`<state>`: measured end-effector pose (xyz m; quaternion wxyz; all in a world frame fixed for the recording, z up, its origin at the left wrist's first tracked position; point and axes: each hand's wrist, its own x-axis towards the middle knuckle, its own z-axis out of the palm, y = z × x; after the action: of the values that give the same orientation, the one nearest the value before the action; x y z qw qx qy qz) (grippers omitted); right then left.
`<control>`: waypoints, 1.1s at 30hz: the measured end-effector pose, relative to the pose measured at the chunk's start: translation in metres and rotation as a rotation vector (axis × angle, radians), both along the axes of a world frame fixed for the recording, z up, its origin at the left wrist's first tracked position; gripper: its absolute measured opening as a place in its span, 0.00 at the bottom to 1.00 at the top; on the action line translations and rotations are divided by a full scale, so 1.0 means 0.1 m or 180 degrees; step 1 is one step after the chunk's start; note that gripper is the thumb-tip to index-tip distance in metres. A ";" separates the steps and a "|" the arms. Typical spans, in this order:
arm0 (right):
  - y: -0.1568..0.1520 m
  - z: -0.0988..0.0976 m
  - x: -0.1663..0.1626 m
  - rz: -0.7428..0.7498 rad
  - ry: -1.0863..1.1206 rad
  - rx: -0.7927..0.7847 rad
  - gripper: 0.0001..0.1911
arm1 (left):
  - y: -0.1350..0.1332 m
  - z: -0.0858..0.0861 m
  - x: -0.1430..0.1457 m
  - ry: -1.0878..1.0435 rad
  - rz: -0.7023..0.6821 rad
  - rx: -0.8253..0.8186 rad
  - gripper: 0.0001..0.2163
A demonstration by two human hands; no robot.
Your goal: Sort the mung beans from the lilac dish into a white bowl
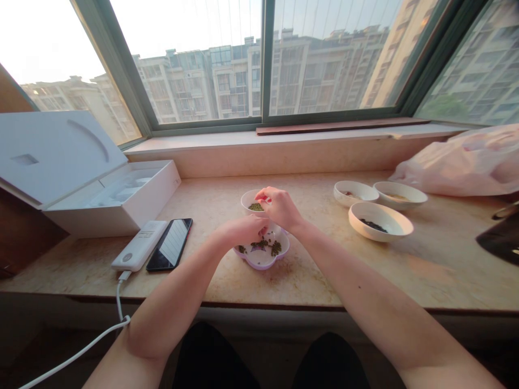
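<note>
Left of hands (280, 207), blurred power-bank mark (127, 258).

Beige marble-look counter (284, 290) is carrying, L to R: open white box (156, 195), power bank (140, 246) beside blk smartphone (169, 246), sm. white bowl (245, 205) behind lilac flower-shaped dish (263, 265), 3 white bowls (379, 234), plastic bag (462, 165).

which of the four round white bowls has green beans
The centre bowl, beside the right hand and behind the lobed dish. Farther right, the front bowl holds black contents, the left rear bowl reddish, the right rear bowl tan.
</note>
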<state>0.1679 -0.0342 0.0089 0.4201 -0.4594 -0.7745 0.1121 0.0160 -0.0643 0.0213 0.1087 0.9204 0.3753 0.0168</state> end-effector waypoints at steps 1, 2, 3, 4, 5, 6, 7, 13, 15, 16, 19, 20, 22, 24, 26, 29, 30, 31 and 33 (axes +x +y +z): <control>0.01 0.00 0.00 -0.0014 -0.0095 -0.0020 0.11 | 0.00 0.00 0.00 0.0057 -0.0015 0.0011 0.11; 0.02 0.00 0.01 -0.0018 -0.0187 -0.0034 0.11 | 0.00 0.00 0.00 0.0108 -0.0025 0.0009 0.10; 0.02 0.00 0.02 -0.0028 -0.0256 -0.0041 0.11 | 0.00 0.01 0.01 0.0128 -0.0044 0.0002 0.10; 0.01 0.01 0.03 -0.0048 -0.0287 -0.0040 0.10 | 0.00 0.01 0.01 0.0106 -0.0075 -0.0006 0.10; 0.01 0.02 0.05 -0.0078 -0.0277 -0.0034 0.09 | 0.01 0.01 0.01 0.0038 -0.0116 -0.0023 0.10; 0.00 0.02 0.06 -0.0118 -0.0240 -0.0031 0.09 | 0.02 0.02 0.01 -0.0073 -0.0154 -0.0058 0.10; 0.00 0.03 0.08 -0.0171 -0.0189 -0.0037 0.08 | 0.03 0.03 0.00 -0.0223 -0.0174 -0.0112 0.10; -0.03 0.06 0.12 -0.0337 -0.0052 -0.0034 0.08 | 0.08 0.20 -0.08 -0.1793 -0.0331 -0.1435 0.09; -0.05 0.07 0.12 -0.0383 -0.0063 -0.0032 0.07 | 0.08 0.24 -0.11 -0.2451 -0.0475 -0.2028 0.13; -0.05 0.07 0.11 -0.0410 -0.0077 -0.0051 0.07 | 0.08 0.26 -0.11 -0.2760 -0.0521 -0.2247 0.14; -0.07 0.08 0.10 -0.0431 -0.0115 -0.0105 0.06 | 0.09 0.26 -0.11 -0.3565 -0.0557 -0.2601 0.18; -0.08 0.08 0.09 -0.0420 -0.0125 -0.0111 0.06 | 0.09 0.26 -0.11 -0.3766 -0.0556 -0.2663 0.18; -0.09 0.08 0.09 -0.0389 -0.0136 -0.0100 0.06 | 0.10 0.25 -0.10 -0.4065 -0.0566 -0.2772 0.17; -0.10 0.09 0.09 -0.0362 -0.0144 -0.0084 0.07 | 0.10 0.26 -0.11 -0.4235 -0.0588 -0.2873 0.17; -0.11 0.09 0.08 -0.0345 -0.0150 -0.0091 0.07 | 0.09 0.28 -0.12 -0.4313 -0.0596 -0.2939 0.16; -0.13 0.11 0.07 -0.0314 -0.0137 -0.0145 0.06 | 0.08 0.30 -0.14 -0.4339 -0.0597 -0.2995 0.14; -0.15 0.11 0.07 -0.0300 -0.0129 -0.0159 0.06 | 0.08 0.31 -0.15 -0.4339 -0.0600 -0.3011 0.14; -0.16 0.12 0.07 -0.0286 -0.0121 -0.0164 0.06 | 0.07 0.31 -0.15 -0.4339 -0.0601 -0.3025 0.13; -0.18 0.13 0.06 -0.0254 -0.0111 -0.0154 0.07 | 0.06 0.32 -0.16 -0.4327 -0.0595 -0.3051 0.14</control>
<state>0.1739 -0.0523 0.0222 0.3995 -0.5018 -0.7599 0.1060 0.0003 -0.0584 0.0529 0.6919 0.5912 0.1166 0.3977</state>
